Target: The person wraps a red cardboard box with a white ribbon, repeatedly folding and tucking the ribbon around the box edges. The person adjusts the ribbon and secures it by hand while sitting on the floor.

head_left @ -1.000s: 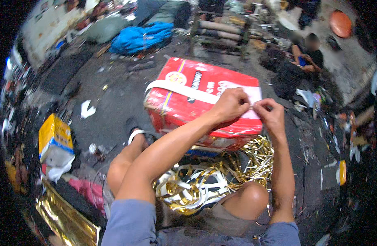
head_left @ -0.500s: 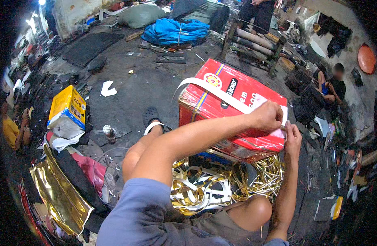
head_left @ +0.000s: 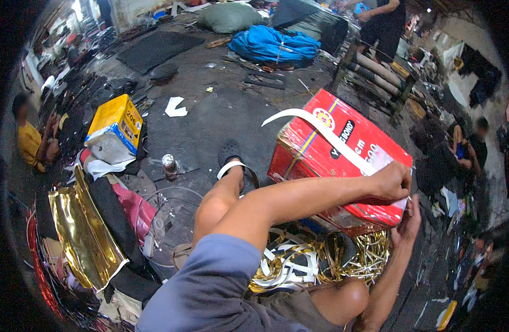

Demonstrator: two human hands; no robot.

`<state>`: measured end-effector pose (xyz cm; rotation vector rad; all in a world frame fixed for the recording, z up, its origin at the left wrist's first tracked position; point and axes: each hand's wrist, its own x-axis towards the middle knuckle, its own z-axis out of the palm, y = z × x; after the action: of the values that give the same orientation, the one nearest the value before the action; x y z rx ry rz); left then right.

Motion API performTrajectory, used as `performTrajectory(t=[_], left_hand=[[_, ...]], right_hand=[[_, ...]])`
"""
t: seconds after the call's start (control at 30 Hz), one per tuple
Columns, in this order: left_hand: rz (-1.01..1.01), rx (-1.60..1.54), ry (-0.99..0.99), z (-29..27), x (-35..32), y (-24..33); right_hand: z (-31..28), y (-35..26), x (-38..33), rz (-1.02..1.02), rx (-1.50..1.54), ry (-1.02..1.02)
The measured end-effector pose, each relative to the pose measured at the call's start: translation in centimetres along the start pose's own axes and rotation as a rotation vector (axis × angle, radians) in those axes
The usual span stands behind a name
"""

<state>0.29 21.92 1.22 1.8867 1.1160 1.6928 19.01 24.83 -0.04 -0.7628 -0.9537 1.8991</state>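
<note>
A long white strip (head_left: 343,145) lies across the top of a red box (head_left: 299,157), its far left end curling up free. Toward the box's near right corner, my left hand (head_left: 392,182) is closed on the strip, its fingers curled down. My right hand (head_left: 408,221) sits just below it at the corner, thumb and fingers pinched at the strip's end; the exact grip is partly hidden. Beneath the box and between my legs is a heap of gold and white strips (head_left: 290,263).
A yellow box (head_left: 113,124) and a gold sheet (head_left: 85,238) are at left. A small bottle (head_left: 169,165) stands near my foot. Beyond lie a blue bundle (head_left: 274,47) and a roller frame (head_left: 376,74). Other people are at left (head_left: 33,135), right and far back.
The whole view has shifted, so things sit farther right and lower. My hands stay together at the box's corner, with the strip still across the top. The person at the back has an arm extended.
</note>
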Motion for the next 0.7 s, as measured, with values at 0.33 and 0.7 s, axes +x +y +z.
performTrajectory(t=[0.33, 0.7], left_hand=[[0.037, -0.008, 0.05, -0.3, 0.3, 0.4], [-0.069, 0.032, -0.007, -0.7, 0.6, 1.7]], right_hand=[[-0.7, -4.4, 7.5, -0.555, -1.501, 0.119], [-12.4, 6.6, 12.6, -0.469, -0.874, 0.204]])
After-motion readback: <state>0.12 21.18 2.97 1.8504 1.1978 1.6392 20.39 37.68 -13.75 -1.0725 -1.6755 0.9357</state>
